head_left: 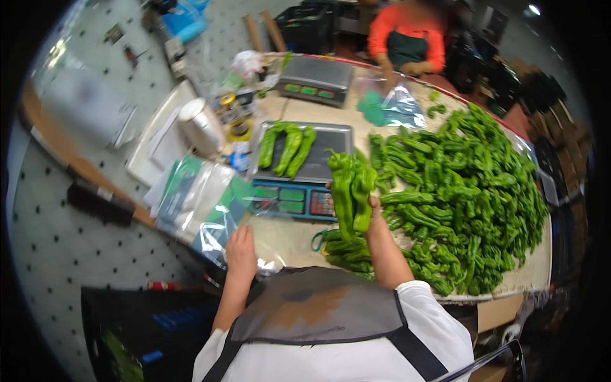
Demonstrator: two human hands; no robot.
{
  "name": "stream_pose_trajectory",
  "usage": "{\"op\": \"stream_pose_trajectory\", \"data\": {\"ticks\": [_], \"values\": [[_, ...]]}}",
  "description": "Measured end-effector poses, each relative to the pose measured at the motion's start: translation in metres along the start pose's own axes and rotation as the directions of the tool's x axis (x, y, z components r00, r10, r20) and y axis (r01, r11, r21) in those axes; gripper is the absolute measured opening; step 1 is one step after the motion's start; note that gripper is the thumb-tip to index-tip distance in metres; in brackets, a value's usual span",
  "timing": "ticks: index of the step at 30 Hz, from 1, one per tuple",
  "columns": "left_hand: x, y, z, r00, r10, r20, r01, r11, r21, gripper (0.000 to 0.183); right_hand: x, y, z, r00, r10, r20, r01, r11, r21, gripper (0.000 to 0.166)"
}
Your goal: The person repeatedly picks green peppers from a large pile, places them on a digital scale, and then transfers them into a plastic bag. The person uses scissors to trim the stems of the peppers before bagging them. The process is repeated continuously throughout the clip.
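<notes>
My right hand (374,210) holds a small bunch of long green peppers (352,191) above the table, at the right edge of the near scale. Several more green peppers (289,150) lie side by side on the metal pan of that digital scale (329,153), whose blue front carries a lit display and a keypad. At the left, my left hand (241,250) touches the near edge of a stack of printed clear plastic bags (203,200). Its fingertips are blurred against the film, so any grip there is unclear.
A large heap of green peppers (458,191) covers the table's right side. Behind stands a second scale (315,79). Across the table, a person (405,43) in orange handles a plastic bag (401,107). Tape rolls (238,129) and a white cylindrical container (200,126) stand left.
</notes>
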State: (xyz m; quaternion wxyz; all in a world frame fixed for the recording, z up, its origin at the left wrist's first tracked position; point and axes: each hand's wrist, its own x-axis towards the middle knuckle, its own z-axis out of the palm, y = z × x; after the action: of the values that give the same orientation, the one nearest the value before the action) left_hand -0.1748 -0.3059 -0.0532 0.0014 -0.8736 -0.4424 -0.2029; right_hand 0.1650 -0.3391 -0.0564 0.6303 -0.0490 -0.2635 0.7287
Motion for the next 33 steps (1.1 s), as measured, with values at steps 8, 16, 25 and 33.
{"op": "stream_pose_trajectory", "data": {"ticks": [8,16,25,33], "values": [[0.009,-0.001,-0.025,0.994,-0.091,0.060,0.086,0.994,0.069,0.065,0.024,0.060,0.038,0.845,0.534,-0.022,-0.161,0.215,-0.963,0.103],[-0.003,0.033,-0.017,0.982,-0.055,0.179,0.070,0.994,-0.082,0.078,0.018,0.125,0.053,0.937,0.338,-0.094,0.058,-0.413,-0.909,0.105],[-0.004,0.018,-0.034,0.994,-0.055,0.097,0.070,0.985,-0.158,0.074,0.054,0.155,0.027,0.974,0.128,-0.185,-0.156,-0.210,-0.965,0.117],[0.004,0.031,-0.048,0.996,-0.076,0.038,0.085,0.938,-0.336,0.062,0.069,0.177,0.017,0.984,0.099,0.146,0.168,-0.269,-0.948,0.126]]}}
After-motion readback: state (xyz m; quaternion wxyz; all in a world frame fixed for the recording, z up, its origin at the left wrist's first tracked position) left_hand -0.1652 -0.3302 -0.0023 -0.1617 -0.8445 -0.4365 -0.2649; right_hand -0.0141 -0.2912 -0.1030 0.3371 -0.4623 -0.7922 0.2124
